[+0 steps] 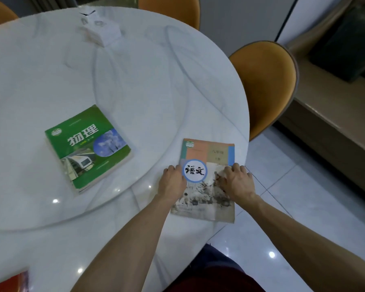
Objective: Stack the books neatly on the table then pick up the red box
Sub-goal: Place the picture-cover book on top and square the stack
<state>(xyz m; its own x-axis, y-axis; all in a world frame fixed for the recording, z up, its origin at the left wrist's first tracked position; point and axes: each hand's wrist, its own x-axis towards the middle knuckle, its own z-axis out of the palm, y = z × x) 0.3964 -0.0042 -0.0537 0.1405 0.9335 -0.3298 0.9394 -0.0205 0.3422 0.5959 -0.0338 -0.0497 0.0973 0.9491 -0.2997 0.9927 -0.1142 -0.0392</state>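
A green physics book [88, 148] lies flat on the round white table [135, 81], left of centre. A beige language book [207, 152] lies near the table's right edge. My left hand [172, 182] rests on its left edge and my right hand [236, 180] on its right side, fingers curled over the cover. Whether the hands grip or only press the book is unclear. A corner of the red box [11, 283] shows at the bottom left.
A white tissue box [99, 30] stands at the far side of the table. Orange chairs [268, 85] stand around the table at the right and the back. A raised glass turntable [93, 209] covers the table's middle. Tiled floor lies to the right.
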